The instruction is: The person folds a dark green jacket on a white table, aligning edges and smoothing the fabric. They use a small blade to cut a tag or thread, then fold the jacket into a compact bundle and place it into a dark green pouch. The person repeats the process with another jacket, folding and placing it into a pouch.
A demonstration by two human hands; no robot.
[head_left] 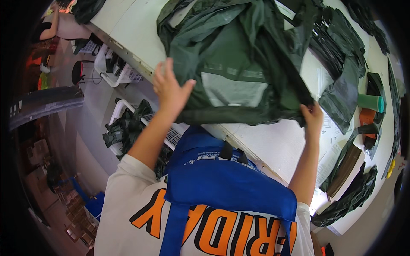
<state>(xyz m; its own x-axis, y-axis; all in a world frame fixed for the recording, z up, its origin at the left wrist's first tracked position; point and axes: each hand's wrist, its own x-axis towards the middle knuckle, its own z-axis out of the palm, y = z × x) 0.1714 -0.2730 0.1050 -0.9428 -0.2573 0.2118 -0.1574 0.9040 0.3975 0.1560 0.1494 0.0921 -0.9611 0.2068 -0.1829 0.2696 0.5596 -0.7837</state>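
A big dark green plastic bag with a pale printed panel lies spread and creased before me, its near edge hanging by the table's front edge. My left hand is at the bag's left side, fingers stretched up and thumb apart, touching the plastic without closing round it. At the near right corner, my right hand pinches the bag's edge between thumb and fingers. Some of its fingertips are hidden by the plastic.
White table with printed sheets on the right. More dark plastic bags, a green roll and an orange tape dispenser-like object stand at right. White baskets with dark plastic sit below left. Another person is at far left.
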